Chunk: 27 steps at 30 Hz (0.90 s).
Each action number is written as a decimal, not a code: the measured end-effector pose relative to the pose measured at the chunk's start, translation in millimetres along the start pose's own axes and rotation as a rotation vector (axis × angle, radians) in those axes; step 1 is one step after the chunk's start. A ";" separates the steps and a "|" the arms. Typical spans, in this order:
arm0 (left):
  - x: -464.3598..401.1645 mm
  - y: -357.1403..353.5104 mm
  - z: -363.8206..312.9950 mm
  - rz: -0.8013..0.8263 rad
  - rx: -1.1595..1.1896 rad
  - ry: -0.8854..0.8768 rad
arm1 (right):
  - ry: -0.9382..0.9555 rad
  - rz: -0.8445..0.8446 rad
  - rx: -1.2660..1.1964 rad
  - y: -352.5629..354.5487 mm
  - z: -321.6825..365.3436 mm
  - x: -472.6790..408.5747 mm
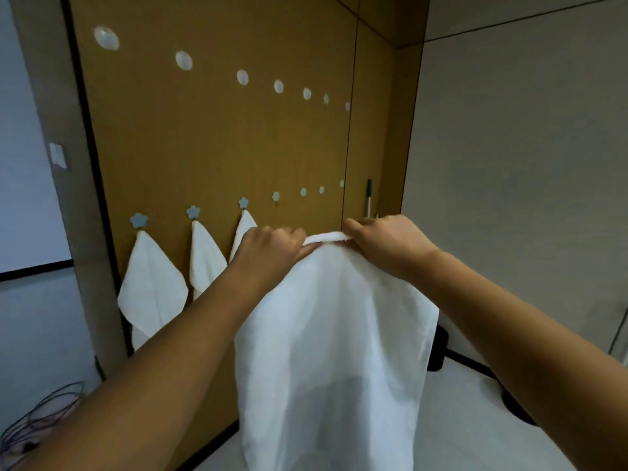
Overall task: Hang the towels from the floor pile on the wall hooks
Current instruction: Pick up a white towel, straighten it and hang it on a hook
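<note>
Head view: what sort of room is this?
Probably a test or utility room rigged for towel hanging: a wooden wall panel with rows of hooks, hung towels, loose cables on the floor.

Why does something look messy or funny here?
Nothing is broken or spilled. Only the tangle of wires on the floor at the lower left looks messy. Three towels hang neatly, and both hands hold another towel.

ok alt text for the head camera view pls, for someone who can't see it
Two bare hands, left hand and right hand, grip the bunched top edge of a white towel in front of a brown wall panel. Three white towels already hang from the leftmost flower-shaped hooks; the next hook is empty.
</note>
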<state>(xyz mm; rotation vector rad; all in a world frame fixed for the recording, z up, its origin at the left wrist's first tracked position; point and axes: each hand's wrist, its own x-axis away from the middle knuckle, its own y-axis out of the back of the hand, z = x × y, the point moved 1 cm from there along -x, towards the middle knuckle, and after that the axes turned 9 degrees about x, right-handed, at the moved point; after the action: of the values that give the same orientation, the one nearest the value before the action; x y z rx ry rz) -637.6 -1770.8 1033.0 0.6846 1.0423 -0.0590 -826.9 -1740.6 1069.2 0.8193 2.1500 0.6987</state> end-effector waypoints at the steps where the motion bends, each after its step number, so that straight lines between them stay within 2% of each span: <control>1: -4.8 -15.8 3.5 0.023 0.004 0.009 | 0.015 -0.004 0.000 -13.8 -6.7 -8.9; 8: -20.2 -124.2 45.4 0.091 -0.027 0.120 | 0.056 -0.009 -0.046 -116.5 -30.8 -74.2; 13: -35.1 -209.5 87.8 0.171 0.112 0.279 | 0.074 0.017 -0.086 -192.5 -40.7 -137.0; 18: -54.4 -292.6 162.8 0.076 0.095 0.324 | 0.086 -0.024 -0.095 -248.2 -63.5 -229.4; 22: -70.9 -335.2 213.6 0.079 0.027 0.417 | 0.098 -0.035 -0.127 -292.7 -71.8 -302.8; 24: -78.8 -355.5 230.8 0.126 0.003 0.436 | 0.111 -0.017 -0.143 -318.3 -72.4 -327.8; 27: -92.5 -377.7 248.7 0.300 -0.025 0.477 | 0.122 0.001 -0.168 -350.3 -78.4 -356.6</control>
<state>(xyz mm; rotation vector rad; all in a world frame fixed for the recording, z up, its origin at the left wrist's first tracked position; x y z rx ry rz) -628.4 -2231.2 1000.8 0.8480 1.3797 0.3940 -812.9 -2244.8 1029.9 0.7051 2.1628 0.9373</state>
